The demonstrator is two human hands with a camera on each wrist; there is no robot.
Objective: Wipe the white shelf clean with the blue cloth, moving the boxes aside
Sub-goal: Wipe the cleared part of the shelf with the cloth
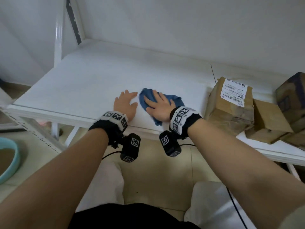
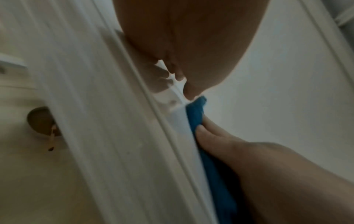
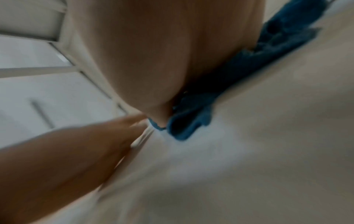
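Observation:
The white shelf [image 1: 85,80] runs across the head view. The crumpled blue cloth [image 1: 175,100] lies near its front edge, right of centre. My right hand [image 1: 156,104] presses flat on the cloth with fingers spread and straight. Just left of it, my left hand [image 1: 126,102] rests flat on the bare shelf, holding nothing. Brown cardboard boxes sit at the shelf's right end, the nearest one a labelled box [image 1: 231,104], apart from the cloth. In the left wrist view, the cloth [image 2: 197,112] lies under my right hand's fingers [image 2: 216,134]. The blurred right wrist view shows the cloth [image 3: 277,45] beneath my palm.
More brown boxes [image 1: 270,126] are piled further right, one overhanging the shelf's front. A white upright post [image 1: 58,30] stands at the shelf's back left. A teal basin [image 1: 9,162] sits low on the left. Tiled floor lies below, and cables hang from the wrist cameras.

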